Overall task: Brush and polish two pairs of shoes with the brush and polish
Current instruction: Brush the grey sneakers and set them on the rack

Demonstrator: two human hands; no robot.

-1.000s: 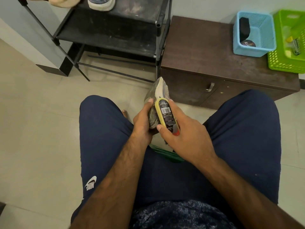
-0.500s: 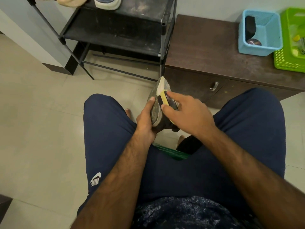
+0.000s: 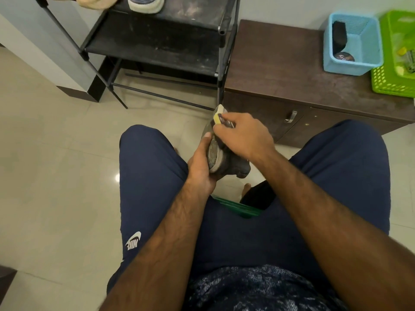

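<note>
Navy shorts (image 3: 152,187) and the hem of a speckled dark shirt (image 3: 258,288) are seen closest to the camera, with both bare forearms stretched forward over the lap. A strip of a green seat (image 3: 238,208) is shown between the thighs. Just beyond the knees, a shoe (image 3: 214,153) is held above the pale tiled floor (image 3: 56,176). Its worn grey sole is turned toward the left and its dark upper toward the right. The heel end is gripped by the left hand (image 3: 202,171), the fingers wrapped underneath and the thumb laid along the sole. A brush (image 3: 217,118) with a yellow edge is clasped in the right hand (image 3: 244,135), fingers curled over its back, and is pressed against the toe end of the shoe. Farther off, a black metal rack (image 3: 157,43) is placed on the floor, and a pale-soled shoe (image 3: 146,5) is partly seen on its upper shelf. To the right of the rack, a dark wooden cabinet (image 3: 280,70) is set against the wall. On its top, a blue basket (image 3: 350,68) is found, containing a round dark tin (image 3: 343,57) and a black block (image 3: 338,34). A green basket (image 3: 390,84) is placed just beside it.
</note>
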